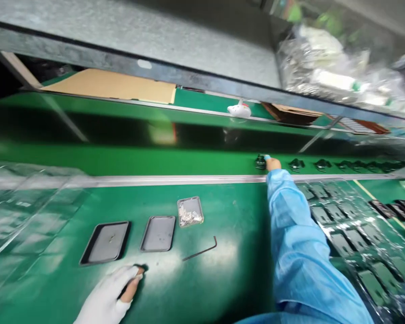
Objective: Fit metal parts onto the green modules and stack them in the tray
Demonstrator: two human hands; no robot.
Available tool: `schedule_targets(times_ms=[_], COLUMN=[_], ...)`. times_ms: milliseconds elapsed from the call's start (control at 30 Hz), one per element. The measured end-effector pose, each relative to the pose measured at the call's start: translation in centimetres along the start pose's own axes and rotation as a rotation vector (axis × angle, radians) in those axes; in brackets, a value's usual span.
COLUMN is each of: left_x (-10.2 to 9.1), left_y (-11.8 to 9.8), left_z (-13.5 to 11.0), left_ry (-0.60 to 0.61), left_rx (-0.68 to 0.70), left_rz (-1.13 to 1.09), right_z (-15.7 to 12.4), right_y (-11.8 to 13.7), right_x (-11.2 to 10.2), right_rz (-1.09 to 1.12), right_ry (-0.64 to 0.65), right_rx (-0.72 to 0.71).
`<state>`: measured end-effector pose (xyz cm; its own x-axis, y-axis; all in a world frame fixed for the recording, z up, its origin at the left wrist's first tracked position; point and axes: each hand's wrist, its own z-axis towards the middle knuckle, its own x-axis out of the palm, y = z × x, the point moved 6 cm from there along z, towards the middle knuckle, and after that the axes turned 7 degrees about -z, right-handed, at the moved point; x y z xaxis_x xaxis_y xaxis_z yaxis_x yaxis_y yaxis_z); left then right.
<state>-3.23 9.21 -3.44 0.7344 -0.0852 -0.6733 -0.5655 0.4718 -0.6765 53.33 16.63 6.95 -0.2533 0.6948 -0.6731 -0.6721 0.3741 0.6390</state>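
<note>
Left hand [110, 294], white-gloved, resting on green table [222, 279], fingers curling around small dark part [135, 281], bare fingertip showing. Just beyond: bent hex key [200, 252], two dark trays [105, 242], small tin of metal bits [190, 211]. Right hand [272, 163], blue sleeve [297, 243], reaching far, fingertips touching black part [260, 162] on belt; grip unclear.

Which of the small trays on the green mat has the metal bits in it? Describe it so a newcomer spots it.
Start at the green mat below the metal rail. Three shallow trays sit left of the blue sleeve. Take the small tray, rightmost and nearest the rail: it alone holds shiny metal scraps, while the black-rimmed tray and grey tray look nearly bare.
</note>
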Motion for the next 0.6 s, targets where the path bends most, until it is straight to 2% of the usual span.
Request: schedule_targets(times_ms=[133,233,267,300,333,433,467,500,533,600], left_x=[-0.3,-2.1,-2.8,-3.5,-4.1,-4.6,-4.5,-4.2,-3.9,-3.4], left_y=[-2.8,-3.4,-3.2,-2.8,-2.2,0.3,1.0,1.5,1.9,2.0], left_z=[0.3,0.8,1.0,1.1,1.3,2.1,2.5,2.8,3.2,3.9], left_ry=[0.124,0.050,0.014,-0.008,-0.012,0.089,0.137,0.182,0.219,0.274], left_rx=[0.039,0.126,0.151,0.153,0.133,0.019,-0.004,-0.012,-0.008,0.024], left_rz=[0.078,0.142,0.201,0.275,0.351,0.490,0.507,0.521,0.536,0.566], right_z=[1.1,-0.7,-2.3,-4.7,-7.8,-20.1,-24.2,-27.6,-30.2,-33.5], right_y=[-1.2,0.8,2.3,4.5,7.0,13.9,15.7,17.0,18.0,19.2], right_x=[0.7,1.8,2.5,3.0,3.9,6.4,7.0,7.7,8.4,9.9], right_rz=[0.007,0.073,0.110,0.126,0.134,0.170,0.182,0.149,0.094,-0.037], right_ry=[-0.081,-0.149,-0.086,-0.015,0.127,0.644,0.765,0.827,0.837,0.806], right_rx=[-0.012,-0.146,-0.224,-0.393,-0.566,-1.060,-1.214,-1.311,-1.379,-1.452])
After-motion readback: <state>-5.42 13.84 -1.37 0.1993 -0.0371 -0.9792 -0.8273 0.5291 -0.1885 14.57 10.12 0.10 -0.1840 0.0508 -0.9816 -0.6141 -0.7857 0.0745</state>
